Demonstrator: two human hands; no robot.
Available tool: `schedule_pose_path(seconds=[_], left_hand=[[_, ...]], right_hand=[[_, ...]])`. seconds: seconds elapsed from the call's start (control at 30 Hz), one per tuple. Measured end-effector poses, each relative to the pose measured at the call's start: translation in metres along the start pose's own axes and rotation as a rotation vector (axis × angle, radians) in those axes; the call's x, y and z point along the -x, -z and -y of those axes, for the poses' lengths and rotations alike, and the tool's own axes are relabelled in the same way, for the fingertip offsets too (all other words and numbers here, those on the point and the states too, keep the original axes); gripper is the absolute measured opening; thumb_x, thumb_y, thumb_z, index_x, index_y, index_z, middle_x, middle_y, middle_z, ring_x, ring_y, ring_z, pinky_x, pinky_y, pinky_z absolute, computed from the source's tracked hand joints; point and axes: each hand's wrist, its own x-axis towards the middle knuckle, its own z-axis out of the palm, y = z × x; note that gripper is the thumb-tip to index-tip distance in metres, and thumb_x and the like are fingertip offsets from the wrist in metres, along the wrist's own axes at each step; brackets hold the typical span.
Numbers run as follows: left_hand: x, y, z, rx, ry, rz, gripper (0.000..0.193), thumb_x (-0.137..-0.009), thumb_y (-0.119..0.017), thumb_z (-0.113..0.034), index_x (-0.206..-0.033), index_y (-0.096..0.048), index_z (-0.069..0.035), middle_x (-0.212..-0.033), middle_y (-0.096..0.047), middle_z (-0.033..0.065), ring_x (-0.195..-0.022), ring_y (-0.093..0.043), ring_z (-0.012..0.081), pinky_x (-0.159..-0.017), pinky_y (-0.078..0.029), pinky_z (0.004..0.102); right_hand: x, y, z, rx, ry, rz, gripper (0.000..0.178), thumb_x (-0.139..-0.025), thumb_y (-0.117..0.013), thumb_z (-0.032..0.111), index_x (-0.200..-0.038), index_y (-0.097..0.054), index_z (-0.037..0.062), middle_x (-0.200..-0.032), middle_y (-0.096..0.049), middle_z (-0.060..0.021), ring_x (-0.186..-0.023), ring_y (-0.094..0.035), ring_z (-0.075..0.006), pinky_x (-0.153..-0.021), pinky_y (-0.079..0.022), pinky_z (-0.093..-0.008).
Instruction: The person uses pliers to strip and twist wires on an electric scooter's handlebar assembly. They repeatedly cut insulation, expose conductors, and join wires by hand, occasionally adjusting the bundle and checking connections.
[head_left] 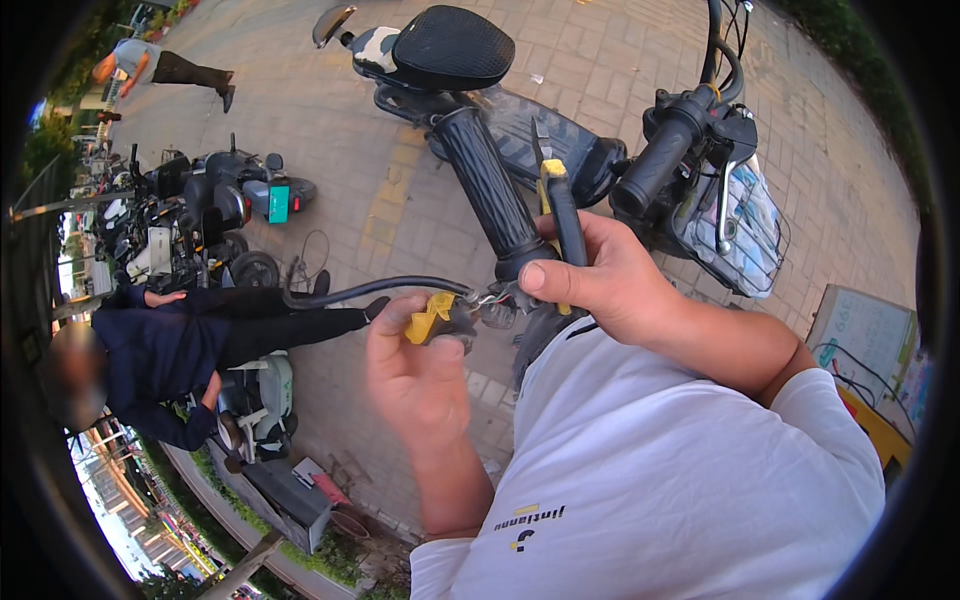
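My right hand (600, 280) is closed around pliers (568, 215) with black and yellow handles, their narrow jaws pointing up and away from me. Beside it, close to the fingertips, is a black ribbed handlebar grip (487, 180). From the grip's near end, thin bare-looking wires (490, 298) meet a black cable (380, 284) that curves off to the left. My left hand (420, 375) pinches a crumpled yellow strip (430, 318) just below the cable's end. A small dark piece lies by those fingertips; its kind is unclear.
At right are another handlebar grip (660, 165), a brake lever (725, 205) and a wire basket (745, 235) holding a bag. Beyond stands a scooter with a black seat (455, 47). To the left, a person in dark clothes (180, 335) stands near parked scooters (200, 205). Another person (165, 68) walks farther off.
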Motion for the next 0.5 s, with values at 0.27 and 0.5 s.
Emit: schedule_pose_path(seconds=[0.27, 0.5], left_hand=[[0.004, 0.002, -0.007, 0.337, 0.261, -0.079, 0.036, -0.091, -0.063, -0.009, -0.122, -0.05, 0.001, -0.115, -0.06, 0.0154, -0.104, -0.061, 0.0257, -0.089, -0.052, 0.0428], [0.001, -0.002, -0.005, 0.478, 0.337, -0.103, 0.033, -0.096, -0.056, -0.012, -0.127, -0.048, -0.004, -0.113, -0.061, 0.0136, -0.102, -0.062, 0.0269, -0.082, -0.054, 0.0422]], right_hand=[[0.0, -0.005, -0.003, -0.122, -0.055, 0.116, 0.046, -0.081, -0.079, 0.036, -0.101, -0.062, -0.0023, -0.089, -0.063, -0.0064, -0.075, -0.059, -0.0108, -0.066, -0.05, -0.0248], [-0.002, -0.004, -0.008, -0.189, -0.144, 0.13, 0.048, -0.081, -0.078, 0.039, -0.101, -0.063, -0.0021, -0.09, -0.064, -0.0066, -0.076, -0.06, -0.0136, -0.066, -0.051, -0.0264]])
